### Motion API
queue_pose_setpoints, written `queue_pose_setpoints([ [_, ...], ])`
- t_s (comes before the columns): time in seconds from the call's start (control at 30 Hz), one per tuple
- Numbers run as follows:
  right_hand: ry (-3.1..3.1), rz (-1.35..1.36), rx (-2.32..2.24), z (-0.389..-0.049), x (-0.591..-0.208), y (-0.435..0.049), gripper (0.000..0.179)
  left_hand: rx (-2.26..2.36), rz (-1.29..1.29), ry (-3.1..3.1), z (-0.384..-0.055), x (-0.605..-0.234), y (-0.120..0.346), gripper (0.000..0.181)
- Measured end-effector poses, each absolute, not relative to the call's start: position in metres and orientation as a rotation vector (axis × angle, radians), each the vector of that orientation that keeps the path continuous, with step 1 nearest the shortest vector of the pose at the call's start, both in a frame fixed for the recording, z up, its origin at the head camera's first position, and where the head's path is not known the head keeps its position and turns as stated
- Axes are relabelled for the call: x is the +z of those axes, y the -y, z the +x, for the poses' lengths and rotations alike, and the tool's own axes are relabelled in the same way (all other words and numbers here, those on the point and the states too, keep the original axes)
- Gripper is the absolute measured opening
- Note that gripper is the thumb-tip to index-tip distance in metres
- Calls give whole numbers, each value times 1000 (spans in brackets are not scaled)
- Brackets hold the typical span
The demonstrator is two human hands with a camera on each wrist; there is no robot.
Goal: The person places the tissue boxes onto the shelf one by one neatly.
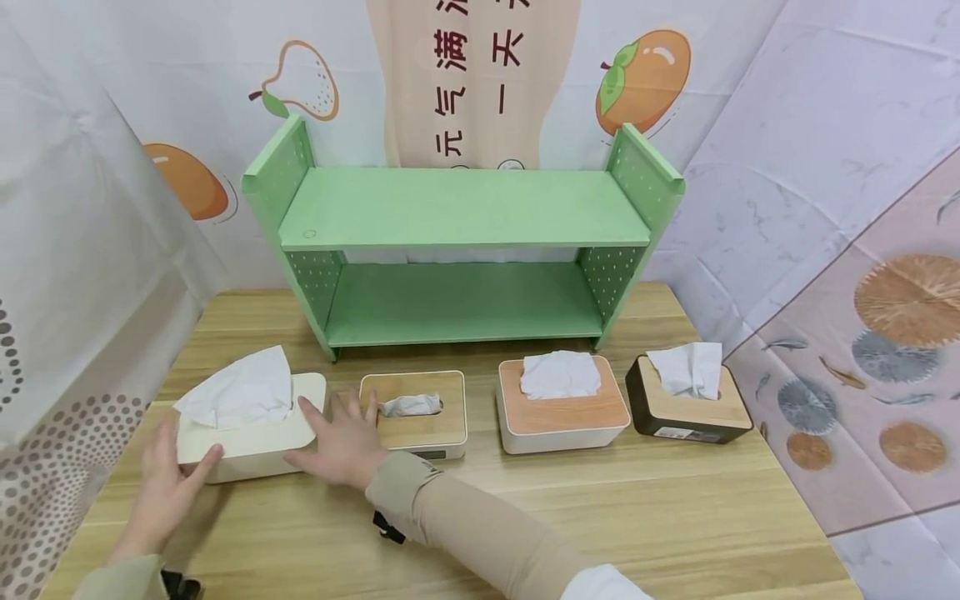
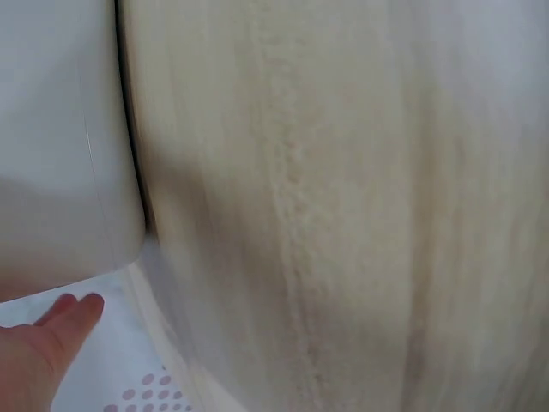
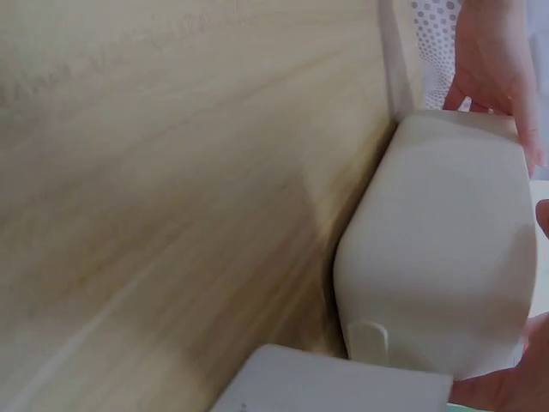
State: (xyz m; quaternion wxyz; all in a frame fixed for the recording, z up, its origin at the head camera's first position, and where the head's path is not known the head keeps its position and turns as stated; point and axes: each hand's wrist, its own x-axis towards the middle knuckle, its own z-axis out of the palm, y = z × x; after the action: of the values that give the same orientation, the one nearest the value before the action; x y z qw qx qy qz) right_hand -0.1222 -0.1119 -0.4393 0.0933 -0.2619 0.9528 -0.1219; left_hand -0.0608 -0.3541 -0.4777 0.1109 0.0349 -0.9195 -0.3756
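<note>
A cream tissue box (image 1: 251,467) stands on the left of the table, a large white tissue (image 1: 243,392) rising from its top. At its left end is my left hand (image 1: 161,492), fingers extended and thumb reaching over the front left corner. My right hand (image 1: 341,442) is at the other end, fingers spread, between this box and a white box with a bamboo lid (image 1: 412,429). In the right wrist view the cream box (image 3: 437,249) sits flat on the table between both hands. Whether every fingertip touches it is hard to tell.
Further right are a white tissue box with an orange-brown wooden lid (image 1: 562,417) and a black one with a wooden lid (image 1: 690,408). Behind the row stands a green two-tier shelf (image 1: 465,208). Printed cloth (image 1: 825,208) hangs around the table.
</note>
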Motion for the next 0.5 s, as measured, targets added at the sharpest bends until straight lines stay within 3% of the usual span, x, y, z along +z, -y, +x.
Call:
queue_pose_setpoints([
  [0.13,-2853,-780,-334,-119,-439,113,69,-1132,102,2706,-61,-477,354,76],
  [0.5,-2941,-760,-420,-114,-449,118,66,-1132,386,2812,-59,-472,358,88],
])
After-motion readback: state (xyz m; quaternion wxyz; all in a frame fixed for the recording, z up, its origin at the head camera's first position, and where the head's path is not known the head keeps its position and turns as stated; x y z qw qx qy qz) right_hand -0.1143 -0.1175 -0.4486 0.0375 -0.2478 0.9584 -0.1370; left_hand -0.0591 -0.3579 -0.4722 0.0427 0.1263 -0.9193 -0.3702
